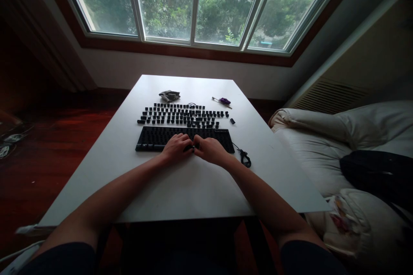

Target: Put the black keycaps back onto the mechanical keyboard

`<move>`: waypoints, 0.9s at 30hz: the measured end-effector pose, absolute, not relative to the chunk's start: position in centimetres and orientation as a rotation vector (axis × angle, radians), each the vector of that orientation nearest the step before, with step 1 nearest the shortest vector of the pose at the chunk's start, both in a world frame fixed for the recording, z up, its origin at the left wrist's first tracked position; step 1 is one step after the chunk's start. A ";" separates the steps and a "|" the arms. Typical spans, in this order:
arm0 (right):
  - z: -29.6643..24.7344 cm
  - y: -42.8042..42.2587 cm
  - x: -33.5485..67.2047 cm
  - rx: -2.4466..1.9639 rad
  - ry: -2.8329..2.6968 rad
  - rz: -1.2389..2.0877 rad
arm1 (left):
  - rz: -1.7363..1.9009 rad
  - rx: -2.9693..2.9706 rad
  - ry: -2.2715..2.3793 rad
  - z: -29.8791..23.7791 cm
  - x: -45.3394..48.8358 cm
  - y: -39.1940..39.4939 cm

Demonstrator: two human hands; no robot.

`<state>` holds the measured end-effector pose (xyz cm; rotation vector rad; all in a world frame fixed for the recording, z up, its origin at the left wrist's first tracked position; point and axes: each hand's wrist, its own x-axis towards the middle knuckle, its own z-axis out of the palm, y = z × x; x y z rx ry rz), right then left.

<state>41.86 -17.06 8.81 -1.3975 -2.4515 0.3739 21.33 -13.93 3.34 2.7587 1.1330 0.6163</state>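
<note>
A black keyboard (150, 137) lies across the white table; much of its top looks stripped of caps, while a few larger keys show at its front left. My left hand (177, 147) rests over its front middle with fingers curled inward. Close beside it, my right hand (210, 150) is closed, thumb and fingers bent together at the front edge. Fingertips of both meet around a small dark spot; what they grip is too small to make out. Loose black keycaps (174, 117) stand in several rows behind the keyboard. One keycap (232, 121) lies apart on the right.
A coiled black cable (245, 159) lies right of the keyboard. Toward the back of the white table (135, 193) are a crumpled grey cloth (169, 96) and a brush with something purple (224, 101). A pale sofa (309, 150) with a dark bag (380, 172) stands at right.
</note>
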 end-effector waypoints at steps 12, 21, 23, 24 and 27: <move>8.0 -15.2 43.3 -1.345 -2.301 0.579 | 0.624 2.767 1.113 3.3 21.1 -13.8; 8.6 -17.5 41.0 -1.528 -2.363 0.209 | 0.619 2.772 1.117 3.1 21.0 -13.6; 8.5 -17.6 40.9 -1.591 -2.300 0.191 | 0.618 2.776 1.119 3.2 21.0 -13.6; 8.5 -17.5 41.1 -1.608 -2.261 0.206 | 0.615 2.778 1.123 3.2 21.0 -13.6; 8.5 -16.4 42.2 -1.591 -2.110 0.323 | 0.609 2.788 1.133 3.3 21.0 -13.7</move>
